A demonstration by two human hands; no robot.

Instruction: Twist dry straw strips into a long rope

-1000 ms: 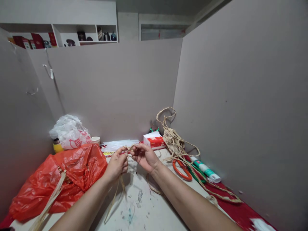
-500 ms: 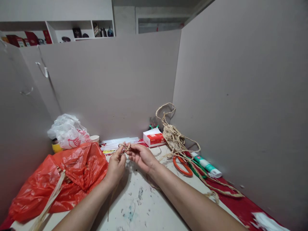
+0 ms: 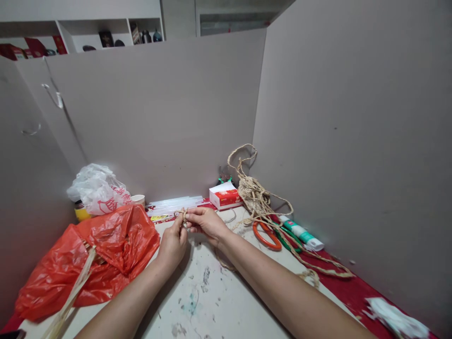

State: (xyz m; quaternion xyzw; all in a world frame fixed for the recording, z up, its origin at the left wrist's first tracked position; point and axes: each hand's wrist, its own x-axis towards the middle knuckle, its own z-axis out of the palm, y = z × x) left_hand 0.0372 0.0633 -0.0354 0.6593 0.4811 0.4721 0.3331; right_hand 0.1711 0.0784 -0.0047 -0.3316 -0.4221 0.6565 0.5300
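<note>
My left hand [image 3: 173, 241] and my right hand [image 3: 206, 226] meet above the pale board [image 3: 208, 292]. Between their fingertips is a small knotted piece of braided straw cord [image 3: 184, 214]. The left thumb and index finger pinch it from the left, and the right thumb and index finger pinch it from the right. Part of the cord is hidden by the fingers. A strand of cord [image 3: 224, 264] hangs below my right wrist. A tangled bundle of straw rope [image 3: 254, 195] lies behind and to the right.
At the left sits a red plastic bag [image 3: 116, 245] with straw strands; behind it are a white plastic bag [image 3: 97, 188] and a cup [image 3: 138, 199]. Clear sticks [image 3: 176, 205], a tissue box [image 3: 225, 196], orange-handled [image 3: 264, 236] and green tools and a green-white tube [image 3: 302, 233] line the back and right.
The right fingertips have closed in on the cord piece, and both hands are closer together. The view has tilted slightly downward.
</note>
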